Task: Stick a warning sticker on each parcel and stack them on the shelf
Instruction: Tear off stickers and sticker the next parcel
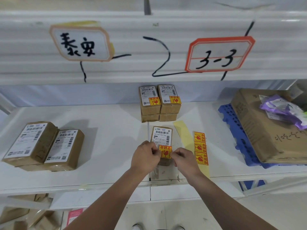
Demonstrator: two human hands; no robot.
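I hold a yellow-and-red warning sticker (165,152) between both hands. My left hand (144,156) pinches its left edge and my right hand (184,159) pinches its right edge, fingers curled. The sticker sits over the near end of a small brown parcel (162,136), which lies label-up on the white shelf (108,130) right in front of me. I cannot tell whether the sticker touches the parcel.

Just right of the parcel lies a strip of stickers (201,147) on yellow backing paper. Farther back stand two side-by-side stacks of parcels (159,105), and the top ones carry stickers. Well to the left, two parcels (48,146) lean together. On the right, a large cardboard box (265,130) rests on a blue plastic pallet (237,133), with a purple bag (282,108) on top.
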